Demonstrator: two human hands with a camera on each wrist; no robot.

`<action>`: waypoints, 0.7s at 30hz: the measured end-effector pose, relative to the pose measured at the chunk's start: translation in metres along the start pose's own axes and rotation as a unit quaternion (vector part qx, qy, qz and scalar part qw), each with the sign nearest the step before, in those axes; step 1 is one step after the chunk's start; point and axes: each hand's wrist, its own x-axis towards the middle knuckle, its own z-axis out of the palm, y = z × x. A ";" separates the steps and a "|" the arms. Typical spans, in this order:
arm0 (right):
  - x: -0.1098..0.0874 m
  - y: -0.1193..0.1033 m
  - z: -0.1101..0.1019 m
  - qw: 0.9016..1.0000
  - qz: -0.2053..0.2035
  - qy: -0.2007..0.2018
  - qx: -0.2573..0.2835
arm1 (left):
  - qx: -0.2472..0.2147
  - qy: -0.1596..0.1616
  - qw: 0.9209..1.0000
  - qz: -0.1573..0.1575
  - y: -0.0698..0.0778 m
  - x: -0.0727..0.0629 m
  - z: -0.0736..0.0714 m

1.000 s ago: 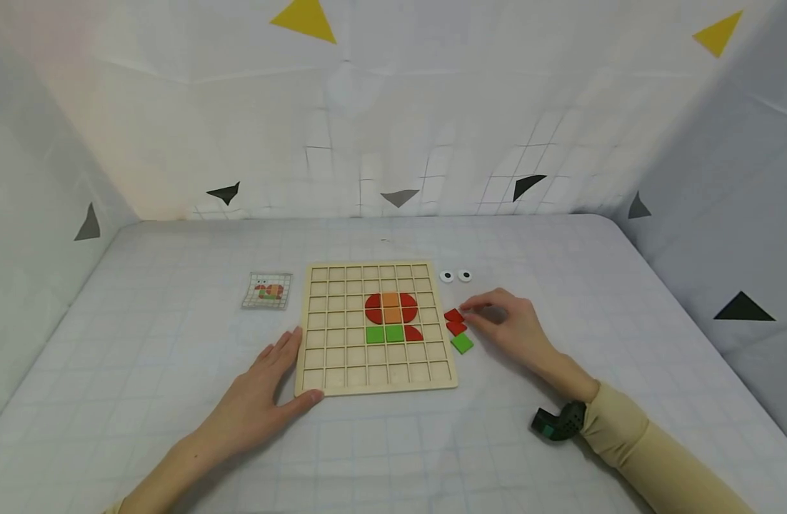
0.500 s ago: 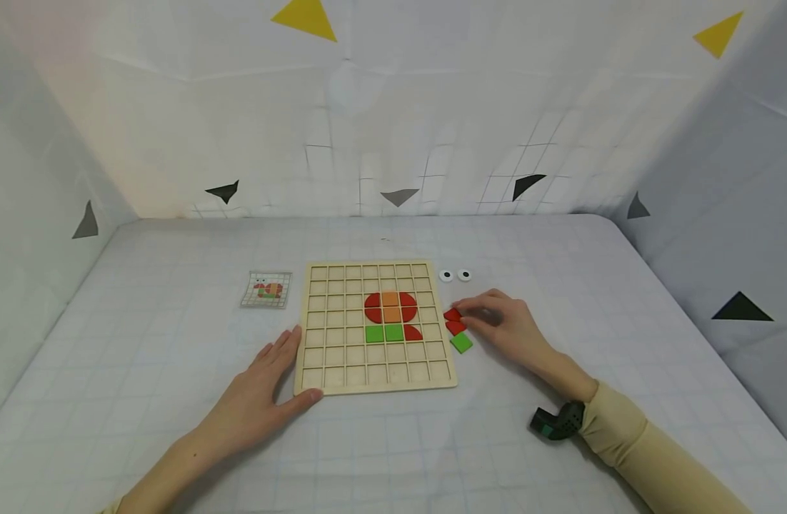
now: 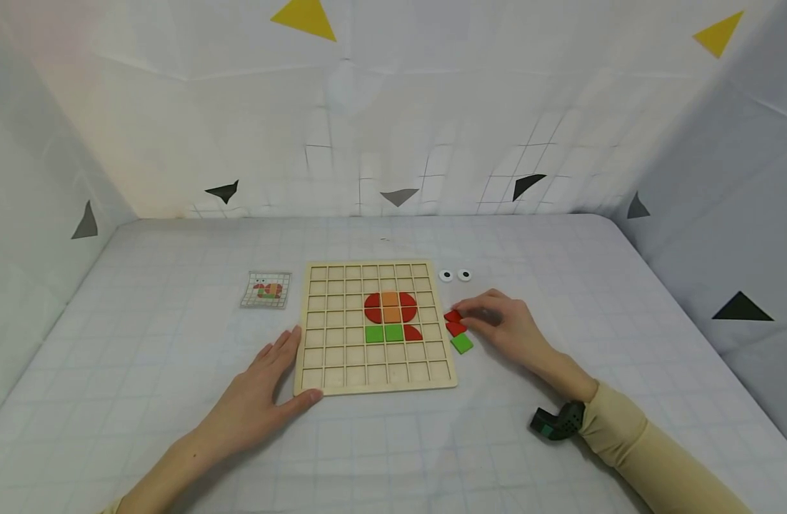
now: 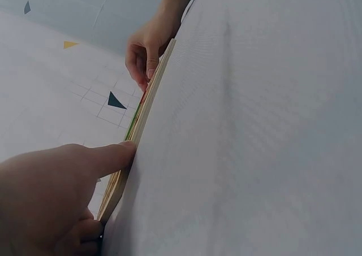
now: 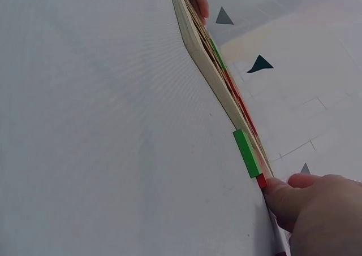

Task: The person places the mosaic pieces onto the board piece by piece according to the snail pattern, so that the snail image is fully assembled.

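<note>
A square wooden grid board (image 3: 346, 357) lies on the table, with orange tiles (image 3: 391, 307), red quarter-round tiles (image 3: 373, 308) and green square tiles (image 3: 383, 333) set in it. My left hand (image 3: 252, 400) rests at its near left corner, fingers extended along the left edge and thumb (image 4: 116, 157) against the front edge. Beyond the right edge, my right hand (image 3: 509, 325) pinches the upper red tile (image 3: 453, 315) between thumb and index finger; the fingers partly cover it. Just below it lie another red tile (image 3: 456, 328) and a loose green tile (image 3: 461, 343).
Two white eye discs (image 3: 455, 275) lie past the board's upper right corner. To the left is a small picture card (image 3: 266, 290) showing a coloured tile figure on a grid. A black wrist device (image 3: 558, 421) sits by the right sleeve. White cloth walls (image 3: 393, 107) surround the table.
The right hand's index finger has come forward over the upper red tile, with the thumb at its near side. The left hand and the board have stayed in place.
</note>
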 end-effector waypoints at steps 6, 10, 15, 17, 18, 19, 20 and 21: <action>0.000 0.001 0.001 1.000 -0.008 0.005 -0.017 | -0.001 -0.001 1.000 -0.002 0.000 0.000 0.000; 0.000 0.002 0.001 1.000 -0.006 0.007 -0.016 | 0.001 -0.001 1.000 -0.002 -0.001 0.000 0.000; 0.001 0.001 0.001 1.000 -0.003 0.008 -0.016 | 0.001 0.003 1.000 -0.002 -0.001 0.000 0.000; 0.001 0.000 0.001 1.000 -0.003 0.011 -0.022 | 0.002 0.004 1.000 -0.002 -0.001 0.000 0.000; 0.001 -0.001 0.000 1.000 0.000 0.015 -0.023 | 0.002 0.003 1.000 -0.002 -0.001 0.000 0.000; 0.000 -0.001 0.000 0.999 0.003 0.021 -0.027 | 0.002 0.002 1.000 -0.002 -0.001 0.000 0.000; 0.001 -0.002 0.000 0.999 0.008 0.028 -0.030 | 0.002 0.001 1.000 -0.002 -0.001 0.000 0.000; 0.001 -0.003 0.000 0.999 0.015 0.034 -0.031 | 0.002 0.000 1.000 -0.001 0.000 0.000 0.000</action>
